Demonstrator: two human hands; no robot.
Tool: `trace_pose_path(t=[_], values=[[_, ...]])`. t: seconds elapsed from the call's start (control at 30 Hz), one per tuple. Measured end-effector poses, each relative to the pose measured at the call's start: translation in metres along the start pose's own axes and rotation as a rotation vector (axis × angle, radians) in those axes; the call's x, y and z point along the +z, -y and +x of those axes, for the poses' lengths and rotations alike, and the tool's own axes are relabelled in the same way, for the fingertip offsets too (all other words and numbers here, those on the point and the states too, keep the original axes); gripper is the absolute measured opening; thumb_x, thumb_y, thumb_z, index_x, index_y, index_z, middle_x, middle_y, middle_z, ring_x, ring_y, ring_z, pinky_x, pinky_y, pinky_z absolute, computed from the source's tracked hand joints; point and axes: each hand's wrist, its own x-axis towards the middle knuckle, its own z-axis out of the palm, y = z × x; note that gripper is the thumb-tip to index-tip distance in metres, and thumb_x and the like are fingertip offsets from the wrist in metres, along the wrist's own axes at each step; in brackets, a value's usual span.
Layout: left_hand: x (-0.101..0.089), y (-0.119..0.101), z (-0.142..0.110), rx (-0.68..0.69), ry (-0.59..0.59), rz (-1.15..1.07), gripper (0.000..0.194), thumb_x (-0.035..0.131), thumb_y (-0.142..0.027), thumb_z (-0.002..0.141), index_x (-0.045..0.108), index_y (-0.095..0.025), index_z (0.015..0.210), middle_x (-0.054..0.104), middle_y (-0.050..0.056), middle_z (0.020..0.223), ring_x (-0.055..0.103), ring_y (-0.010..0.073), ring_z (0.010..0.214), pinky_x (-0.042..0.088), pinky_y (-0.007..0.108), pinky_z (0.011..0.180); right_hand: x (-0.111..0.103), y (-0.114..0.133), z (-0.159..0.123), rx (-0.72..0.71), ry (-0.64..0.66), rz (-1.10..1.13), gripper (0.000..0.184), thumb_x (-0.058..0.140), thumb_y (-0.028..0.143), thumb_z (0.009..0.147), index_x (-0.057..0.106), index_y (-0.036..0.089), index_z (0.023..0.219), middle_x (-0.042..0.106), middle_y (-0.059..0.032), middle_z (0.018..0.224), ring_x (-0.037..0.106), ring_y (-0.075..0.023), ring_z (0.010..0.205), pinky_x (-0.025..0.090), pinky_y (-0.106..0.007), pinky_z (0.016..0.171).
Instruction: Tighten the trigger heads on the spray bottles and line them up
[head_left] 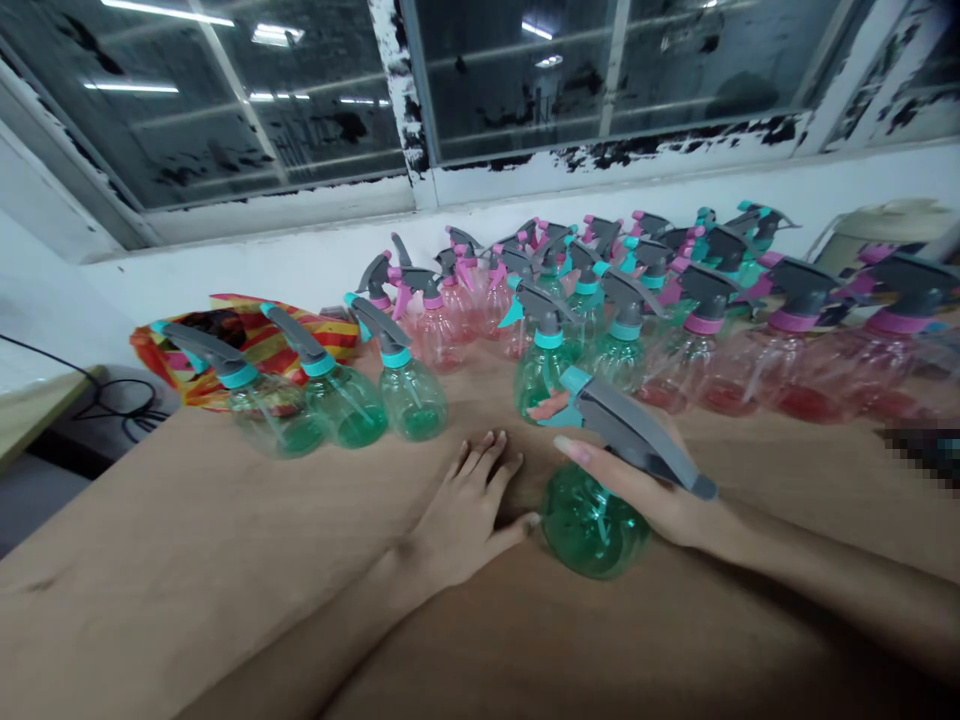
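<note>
My right hand (pixel 637 485) is wrapped round the neck of a green spray bottle (pixel 592 520) with a grey trigger head (pixel 637 435) and teal nozzle. The bottle stands on the brown table (pixel 225 560) right in front of me. A finger lies on the trigger near the nozzle. My left hand (pixel 469 510) lies flat on the table just left of the bottle, fingers stretched out, thumb almost touching the bottle's base.
Several green spray bottles (pixel 409 385) and pink spray bottles (pixel 697 350) stand in rows across the back of the table. A red and yellow striped bag (pixel 255 340) lies at the back left. A white wall and dark windows rise behind.
</note>
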Motion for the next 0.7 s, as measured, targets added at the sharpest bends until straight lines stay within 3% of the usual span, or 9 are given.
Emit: trace_pose_path(t=[0.1,0.27,0.43,0.57,0.7], values=[[0.0002,0.0005,-0.0001,0.006,-0.005,-0.011,0.064,0.047,-0.057,0.091,0.037,-0.016,0.139,0.040,0.016,0.145,0.027,0.0316,0.139,0.023,0.053,0.111,0.0009,0.0017,0.0019,0.049,-0.017,0.023,0.018,0.063,0.040,0.083,0.064,0.027,0.095,0.069,-0.0027,0.089,0.067,-0.0221,0.087,0.054,-0.033,0.068],[-0.0002,0.0004,0.0004,-0.007,0.007,0.002,0.066,0.047,-0.058,0.090,0.037,-0.014,0.139,0.040,0.016,0.146,0.030,0.0318,0.138,0.023,0.053,0.112,-0.0003,0.0011,0.0026,0.059,-0.021,-0.022,0.020,0.062,0.045,0.082,0.062,0.026,0.082,0.060,0.0010,0.066,0.059,-0.0159,0.061,0.045,-0.029,0.052],[-0.0001,0.0005,0.0016,-0.014,0.028,0.040,0.068,0.047,-0.058,0.090,0.039,-0.010,0.138,0.039,0.018,0.146,0.030,0.0318,0.137,0.024,0.051,0.112,-0.0015,0.0020,0.0036,0.020,-0.025,-0.007,0.020,0.058,0.044,0.085,0.056,0.024,0.080,0.056,0.0029,0.067,0.054,-0.0127,0.058,0.044,-0.028,0.054],[-0.0006,0.0005,0.0013,-0.012,0.016,0.050,0.067,0.047,-0.058,0.090,0.040,-0.011,0.138,0.038,0.018,0.147,0.031,0.0324,0.137,0.025,0.052,0.111,-0.0008,0.0013,0.0047,0.035,0.002,0.032,0.024,0.062,0.044,0.082,0.058,0.024,0.094,0.065,-0.0009,0.082,0.062,-0.0170,0.067,0.049,-0.032,0.061],[-0.0008,0.0004,0.0006,-0.015,0.007,0.051,0.067,0.048,-0.058,0.090,0.041,-0.011,0.137,0.040,0.018,0.145,0.031,0.0325,0.137,0.026,0.051,0.111,-0.0005,-0.0027,0.0034,-0.016,-0.036,0.043,0.039,0.064,0.039,0.082,0.051,0.027,0.117,0.064,-0.0042,0.110,0.061,-0.0229,0.102,0.049,-0.037,0.086]])
